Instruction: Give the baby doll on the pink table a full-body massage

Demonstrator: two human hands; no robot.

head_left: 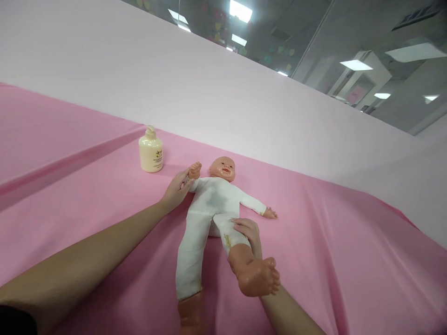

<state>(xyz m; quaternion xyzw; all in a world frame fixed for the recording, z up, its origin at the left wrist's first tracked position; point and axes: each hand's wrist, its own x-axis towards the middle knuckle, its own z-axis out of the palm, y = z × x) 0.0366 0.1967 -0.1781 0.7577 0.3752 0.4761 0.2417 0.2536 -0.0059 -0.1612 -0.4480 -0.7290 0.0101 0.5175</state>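
A baby doll (pixel 216 195) with a white cloth body and a grey stain on its chest lies on its back, head toward the wall. My left hand (pixel 176 190) is closed round the doll's arm on the left, just below its plastic hand (pixel 194 170). On the other side, my right hand (pixel 250 231) wraps the leg on the right from its outer side, fingers over the white cloth. That leg is raised, its plastic foot (pixel 258 277) toward me and partly hiding my right wrist. The other leg (pixel 190 260) stretches down past the frame's lower edge.
A cream pump bottle (pixel 151 151) stands left of the doll's head. Pink cloth (pixel 307 260) with folds covers the surface. Behind it rises a white wall (pixel 195 93), topped by glass (pixel 307 56) showing ceiling lights.
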